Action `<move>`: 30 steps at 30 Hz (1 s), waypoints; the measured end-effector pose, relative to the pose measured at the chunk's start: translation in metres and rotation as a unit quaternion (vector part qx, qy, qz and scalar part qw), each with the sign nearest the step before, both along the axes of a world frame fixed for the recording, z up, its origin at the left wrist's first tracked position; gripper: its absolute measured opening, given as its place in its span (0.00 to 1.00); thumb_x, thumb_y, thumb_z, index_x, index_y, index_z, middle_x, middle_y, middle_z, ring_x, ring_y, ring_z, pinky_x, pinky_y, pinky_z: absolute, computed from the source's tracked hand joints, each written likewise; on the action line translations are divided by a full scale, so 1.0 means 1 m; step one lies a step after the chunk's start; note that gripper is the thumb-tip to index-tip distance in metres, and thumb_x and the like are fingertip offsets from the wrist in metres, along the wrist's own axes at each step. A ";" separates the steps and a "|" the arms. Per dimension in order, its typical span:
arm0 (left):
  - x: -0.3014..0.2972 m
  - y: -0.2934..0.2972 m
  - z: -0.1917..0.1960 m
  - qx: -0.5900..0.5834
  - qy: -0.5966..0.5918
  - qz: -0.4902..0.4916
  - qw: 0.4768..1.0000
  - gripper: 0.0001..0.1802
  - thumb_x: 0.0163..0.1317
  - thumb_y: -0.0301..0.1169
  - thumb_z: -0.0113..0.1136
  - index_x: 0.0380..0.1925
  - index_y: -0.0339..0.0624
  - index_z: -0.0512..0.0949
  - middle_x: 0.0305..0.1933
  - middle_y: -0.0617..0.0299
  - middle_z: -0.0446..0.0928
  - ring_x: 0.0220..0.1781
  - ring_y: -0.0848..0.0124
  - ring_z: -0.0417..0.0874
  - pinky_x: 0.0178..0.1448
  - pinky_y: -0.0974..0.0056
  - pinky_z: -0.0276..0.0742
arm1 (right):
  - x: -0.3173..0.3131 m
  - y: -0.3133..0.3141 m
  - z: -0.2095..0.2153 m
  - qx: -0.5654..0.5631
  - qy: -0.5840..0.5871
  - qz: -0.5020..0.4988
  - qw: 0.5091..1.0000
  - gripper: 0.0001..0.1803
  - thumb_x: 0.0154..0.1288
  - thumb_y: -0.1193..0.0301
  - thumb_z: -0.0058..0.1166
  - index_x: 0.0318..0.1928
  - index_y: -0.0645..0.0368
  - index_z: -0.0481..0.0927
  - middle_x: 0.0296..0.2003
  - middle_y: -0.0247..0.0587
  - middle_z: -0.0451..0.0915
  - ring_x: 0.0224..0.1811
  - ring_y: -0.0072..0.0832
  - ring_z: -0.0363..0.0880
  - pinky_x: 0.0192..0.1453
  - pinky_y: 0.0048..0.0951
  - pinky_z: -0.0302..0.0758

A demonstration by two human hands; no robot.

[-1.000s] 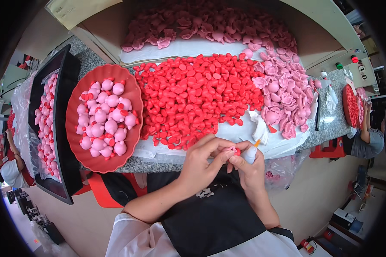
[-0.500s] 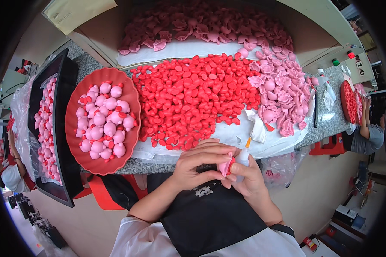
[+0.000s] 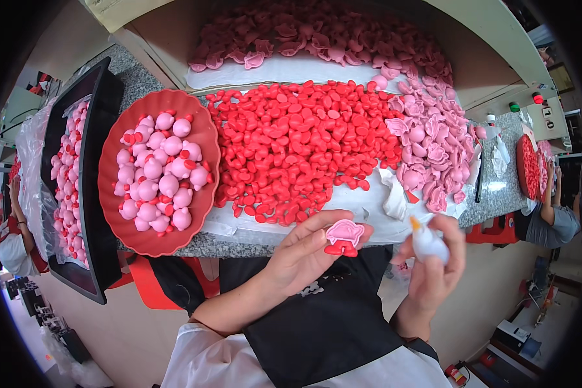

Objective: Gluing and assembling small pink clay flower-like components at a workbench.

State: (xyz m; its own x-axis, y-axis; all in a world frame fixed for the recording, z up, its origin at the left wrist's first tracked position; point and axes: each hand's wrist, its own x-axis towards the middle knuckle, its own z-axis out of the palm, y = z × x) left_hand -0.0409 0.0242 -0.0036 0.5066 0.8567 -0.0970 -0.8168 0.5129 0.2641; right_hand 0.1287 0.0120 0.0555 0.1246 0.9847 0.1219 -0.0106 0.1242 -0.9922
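In front of my apron, my left hand pinches a small hollow pink plastic shell between thumb and fingers. Its open side faces up, and a red two-lobed piece sits against its lower edge. To the right, my right hand is wrapped round a white squeeze bottle with an orange tip, slightly smeared by motion. Beyond my hands spreads a heap of glossy red pieces. Right of that heap lie many loose pink shells.
At left on the granite counter stands a red scalloped bowl of round pink-and-red figures. Beside it is a black tray with more. Crumpled white tissue lies near the pink shells. Other people work at both sides.
My hands have moved apart. The right hand has gone right with the bottle, while the left has turned the pink shell so its hollow side shows.
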 end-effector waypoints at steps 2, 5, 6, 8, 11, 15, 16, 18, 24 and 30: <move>0.004 -0.001 0.000 -0.005 -0.022 -0.020 1.000 0.23 0.53 0.37 0.51 0.47 0.40 0.63 0.48 0.47 0.66 0.53 0.60 0.65 0.58 0.58 0.54 | 0.002 0.002 0.005 0.086 0.058 -0.009 0.995 0.18 0.48 0.70 0.53 0.36 0.63 0.61 0.34 0.38 0.61 0.31 0.23 0.66 0.27 0.17 0.70; 0.010 -0.001 -0.007 0.041 -0.062 -0.017 0.997 0.22 0.57 0.35 0.46 0.49 0.34 0.61 0.50 0.46 0.64 0.55 0.60 0.64 0.59 0.60 0.54 | -0.005 0.007 0.006 0.123 0.153 -0.053 0.979 0.23 0.44 0.65 0.60 0.32 0.59 0.58 0.31 0.35 0.60 0.29 0.20 0.63 0.31 0.13 0.68; 0.012 -0.002 -0.008 0.041 -0.062 -0.018 0.997 0.22 0.57 0.35 0.46 0.49 0.34 0.61 0.50 0.46 0.64 0.55 0.60 0.64 0.59 0.60 0.54 | -0.005 0.007 0.005 0.122 0.152 -0.054 0.979 0.23 0.44 0.65 0.60 0.32 0.59 0.58 0.31 0.35 0.60 0.29 0.20 0.63 0.31 0.13 0.68; 0.015 -0.002 -0.009 0.066 -0.038 -0.022 0.997 0.22 0.57 0.35 0.46 0.49 0.34 0.61 0.50 0.47 0.65 0.55 0.60 0.64 0.59 0.60 0.53 | -0.005 0.006 0.003 0.136 0.123 -0.077 0.980 0.23 0.44 0.62 0.60 0.31 0.56 0.58 0.28 0.33 0.58 0.28 0.18 0.61 0.29 0.12 0.67; 0.016 -0.002 -0.010 0.078 -0.020 -0.028 0.996 0.21 0.57 0.34 0.46 0.48 0.34 0.61 0.50 0.49 0.65 0.55 0.61 0.63 0.59 0.61 0.53 | 0.005 0.006 -0.005 0.271 0.008 0.011 0.963 0.30 0.31 0.69 0.69 0.34 0.58 0.63 0.30 0.38 0.66 0.20 0.19 0.63 0.23 0.15 0.64; 0.014 0.001 -0.012 0.075 -0.016 -0.033 0.997 0.21 0.57 0.34 0.46 0.48 0.34 0.62 0.49 0.49 0.66 0.56 0.61 0.63 0.59 0.61 0.53 | 0.000 0.004 -0.010 0.323 -0.028 0.083 0.942 0.32 0.26 0.74 0.70 0.36 0.61 0.65 0.31 0.42 0.67 0.23 0.23 0.67 0.27 0.17 0.70; 0.013 0.001 -0.013 0.077 -0.016 -0.033 0.996 0.21 0.57 0.34 0.46 0.48 0.34 0.62 0.49 0.49 0.66 0.56 0.61 0.63 0.59 0.61 0.53 | -0.005 0.003 -0.012 0.321 -0.052 0.047 0.944 0.28 0.32 0.66 0.67 0.32 0.58 0.63 0.27 0.38 0.64 0.20 0.19 0.63 0.24 0.14 0.65; 0.012 0.002 -0.017 0.078 -0.016 -0.034 0.996 0.21 0.57 0.34 0.46 0.48 0.34 0.62 0.49 0.49 0.66 0.56 0.61 0.63 0.59 0.61 0.53 | -0.009 0.003 -0.016 0.317 -0.076 0.012 0.945 0.26 0.38 0.58 0.64 0.28 0.56 0.61 0.23 0.34 0.61 0.17 0.16 0.59 0.21 0.11 0.59; 0.010 0.002 -0.021 0.081 -0.003 -0.037 0.996 0.20 0.56 0.34 0.46 0.47 0.34 0.62 0.48 0.48 0.66 0.55 0.62 0.64 0.58 0.62 0.55 | -0.010 0.004 -0.020 0.319 -0.066 0.062 0.943 0.26 0.33 0.65 0.68 0.29 0.58 0.63 0.25 0.37 0.63 0.17 0.19 0.61 0.19 0.13 0.59; 0.007 0.002 -0.021 0.084 0.000 -0.042 0.996 0.20 0.56 0.34 0.47 0.47 0.34 0.62 0.48 0.48 0.66 0.54 0.63 0.65 0.58 0.62 0.56 | -0.011 0.004 -0.024 0.324 -0.064 0.075 0.941 0.26 0.33 0.67 0.68 0.29 0.59 0.64 0.25 0.38 0.64 0.18 0.20 0.62 0.17 0.15 0.61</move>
